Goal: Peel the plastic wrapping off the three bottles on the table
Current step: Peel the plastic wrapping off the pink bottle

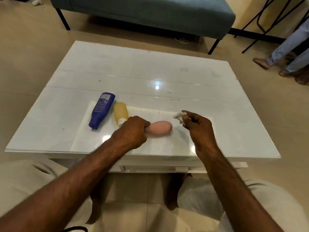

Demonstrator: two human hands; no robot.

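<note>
One white table [150,67]: glossy top, carrying all the bottles in its near-left part; lights are glaring off it, and a paler rectangle is showing under the bottles. Sheet or reflection, cannot tell.
teal bench [150,12]: standing beyond the table's far edge; its upper part is being cut off by the frame.
legs [287,47]: a second person's, in light trousers, coming in at the right edge; everything higher up is falling outside the frame.
left hand [132,131]: fingers curling round the left end of the pink bottle [161,128], gripping it; fingertips are hiding under the knuckles.
right hand [199,129]: hovering just right of the pink bottle, thumb and fingers pinching a crumpled scrap [178,117]; palm is facing away.
blue bottle [101,111]: lying on its side, leftmost, cap end pointing toward the wearer, printed label facing up; text too small to read.
pink bottle: lying on its side, rounded base pointing right; cap end is being covered by the left hand. Whether clear film is still clinging to it, cannot tell.
yellow bottle [120,113]: lying between blue and pink, just beside the blue one; its white cap is partly disappearing behind the left hand.
crumpled scrap: pale, wadded, sticking out past the right fingertips; material hard to make out.
</note>
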